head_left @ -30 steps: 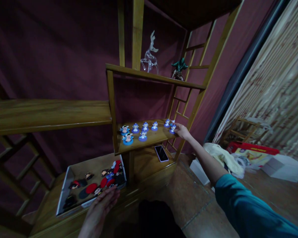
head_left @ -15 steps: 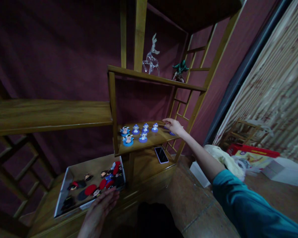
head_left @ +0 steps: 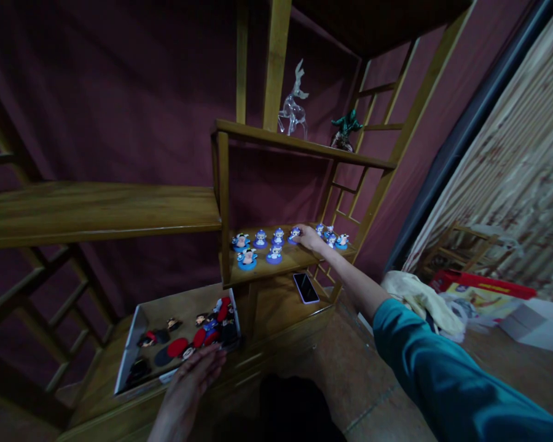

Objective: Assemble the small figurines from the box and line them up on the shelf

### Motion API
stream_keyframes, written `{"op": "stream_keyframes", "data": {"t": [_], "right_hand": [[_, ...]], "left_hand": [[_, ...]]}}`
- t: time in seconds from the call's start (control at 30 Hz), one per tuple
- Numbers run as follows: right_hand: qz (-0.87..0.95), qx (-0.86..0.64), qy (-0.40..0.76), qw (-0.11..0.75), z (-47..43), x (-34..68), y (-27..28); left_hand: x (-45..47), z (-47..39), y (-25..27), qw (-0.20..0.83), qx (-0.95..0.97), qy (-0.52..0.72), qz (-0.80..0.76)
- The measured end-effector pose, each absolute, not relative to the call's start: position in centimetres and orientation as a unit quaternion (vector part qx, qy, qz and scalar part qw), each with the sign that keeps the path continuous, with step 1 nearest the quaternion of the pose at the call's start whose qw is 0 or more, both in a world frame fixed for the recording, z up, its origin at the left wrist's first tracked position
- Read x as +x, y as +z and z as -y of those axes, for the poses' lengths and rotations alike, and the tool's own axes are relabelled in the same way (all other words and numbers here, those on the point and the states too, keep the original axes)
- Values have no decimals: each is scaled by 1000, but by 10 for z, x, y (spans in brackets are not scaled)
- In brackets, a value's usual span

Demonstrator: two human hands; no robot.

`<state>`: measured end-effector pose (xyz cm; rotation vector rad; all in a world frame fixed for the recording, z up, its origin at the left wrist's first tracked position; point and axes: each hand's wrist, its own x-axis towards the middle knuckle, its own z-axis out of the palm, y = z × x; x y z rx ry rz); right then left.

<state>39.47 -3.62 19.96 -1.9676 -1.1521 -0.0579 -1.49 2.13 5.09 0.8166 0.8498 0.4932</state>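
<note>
on the middle golden-brown wooden shelf, a small purple-and-white figurine on a round purple base stands at the right hand's fingertips; whether that hand pinches it or only brushes it, i cannot tell. the left hand is flat, fingers straight and close together, nothing visible in it, by the front edge of an open white cardboard box. good handling probably means gripping low near the base, keeping it upright, and holding the wrist clear of the blue-based figurine to the right.
</note>
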Motion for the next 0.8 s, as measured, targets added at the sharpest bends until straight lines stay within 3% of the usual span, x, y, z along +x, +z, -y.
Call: {"op": "stream_keyframes", "data": {"t": [0.37,0.8], "right_hand": [[401,-862,-73,302,56,420,226],[383,-901,-9,204,53,424,240]], "left_hand": [[-16,-21,53,804,381,236,-392],[-11,-21,48,806,376,234,-392]]}}
